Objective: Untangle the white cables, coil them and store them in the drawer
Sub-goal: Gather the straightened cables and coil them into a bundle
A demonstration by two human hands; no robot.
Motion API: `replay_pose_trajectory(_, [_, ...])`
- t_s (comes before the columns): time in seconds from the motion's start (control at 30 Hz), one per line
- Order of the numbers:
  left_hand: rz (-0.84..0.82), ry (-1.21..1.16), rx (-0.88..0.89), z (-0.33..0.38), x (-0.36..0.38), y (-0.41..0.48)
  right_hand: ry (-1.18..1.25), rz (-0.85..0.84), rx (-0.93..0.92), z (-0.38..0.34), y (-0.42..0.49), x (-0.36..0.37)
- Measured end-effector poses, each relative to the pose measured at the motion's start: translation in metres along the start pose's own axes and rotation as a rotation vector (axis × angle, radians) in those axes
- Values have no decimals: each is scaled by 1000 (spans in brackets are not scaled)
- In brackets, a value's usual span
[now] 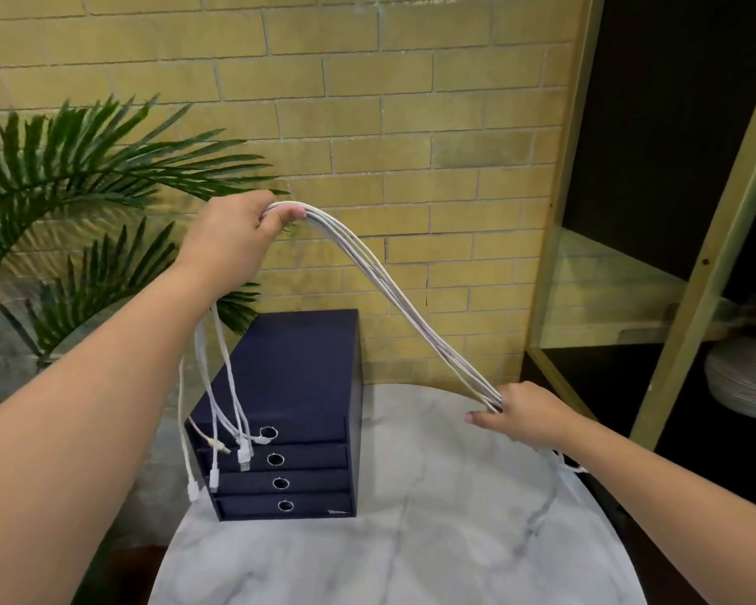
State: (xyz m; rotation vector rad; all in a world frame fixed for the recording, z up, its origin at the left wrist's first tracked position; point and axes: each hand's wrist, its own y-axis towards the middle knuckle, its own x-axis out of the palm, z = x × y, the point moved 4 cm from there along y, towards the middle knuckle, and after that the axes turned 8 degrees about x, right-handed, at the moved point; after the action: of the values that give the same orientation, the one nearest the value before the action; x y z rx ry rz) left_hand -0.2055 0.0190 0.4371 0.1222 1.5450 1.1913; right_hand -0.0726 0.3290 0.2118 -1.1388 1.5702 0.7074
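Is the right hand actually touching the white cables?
Touching. The head view shows the right hand gripping the white cables, which run straight into its curled fingers.

Drawers: dark blue four-drawer box (297,386) on the far left of the round white marble table (411,539).
Cables: white cables (385,285) above the table, between left hand (232,242) and right hand (524,412).
Plant: green palm plant (84,176) left of the box.
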Motion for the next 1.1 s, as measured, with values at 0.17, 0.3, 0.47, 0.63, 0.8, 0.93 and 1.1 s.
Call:
replay_pose_trajectory(0.17, [-115, -99, 79, 19, 16, -2, -24, -365, 83, -17, -3, 0])
replay_pose_trajectory(0.3, [-247, -69, 177, 50, 33, -3, 332, -57, -232, -92, -8, -35])
replay_pose_trajectory(0.47, [-290, -3, 229, 60, 37, -4, 756, 176, -288, -129, -4, -52])
replay_pose_trajectory(0.63, [-302, -32, 185, 34, 22, -14, 653, 195, -270, -115, -6, -52])
replay_pose_trajectory(0.8, [-251, -12, 171, 21, 16, -10, 396, 224, -251, -109, -2, -55])
replay_pose_trajectory(0.93, [-235, 37, 191, 15, 2, -8, 332, 182, -164, -84, -3, -48])
replay_pose_trajectory(1.1, [-264, 87, 192, 12, 4, -11, 108, 344, -211, -72, -3, -50])
